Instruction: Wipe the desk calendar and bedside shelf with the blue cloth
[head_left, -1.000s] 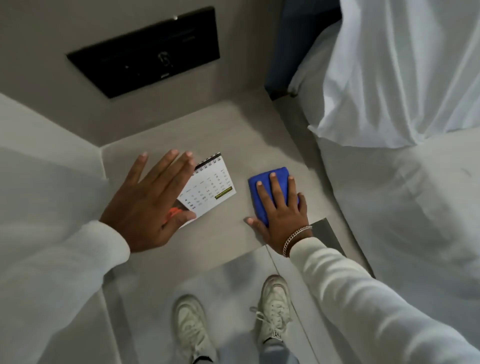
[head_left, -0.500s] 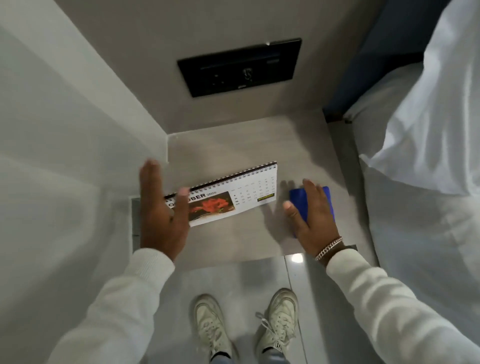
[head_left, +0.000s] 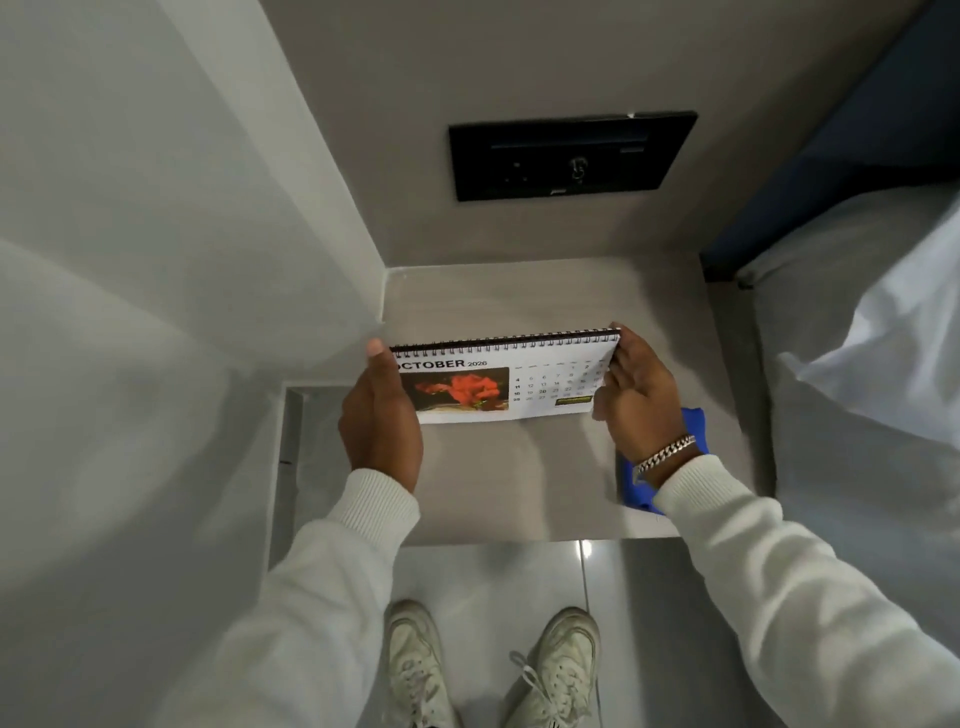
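The spiral-bound desk calendar (head_left: 498, 376), showing October with a red picture, is held up above the grey bedside shelf (head_left: 519, 483). My left hand (head_left: 379, 415) grips its left edge and my right hand (head_left: 636, 400) grips its right edge. The blue cloth (head_left: 693, 431) lies flat on the shelf's right side, mostly hidden under my right wrist and sleeve; neither hand touches it.
A black socket panel (head_left: 571, 153) is set in the wall behind the shelf. White walls close in on the left. The bed with white bedding (head_left: 872, 338) borders the shelf on the right. My white shoes (head_left: 493, 670) stand on the tiled floor below.
My right hand left the blue cloth and took the calendar's right edge. My left hand closed on the left edge. The calendar rose off the shelf, held between both hands.
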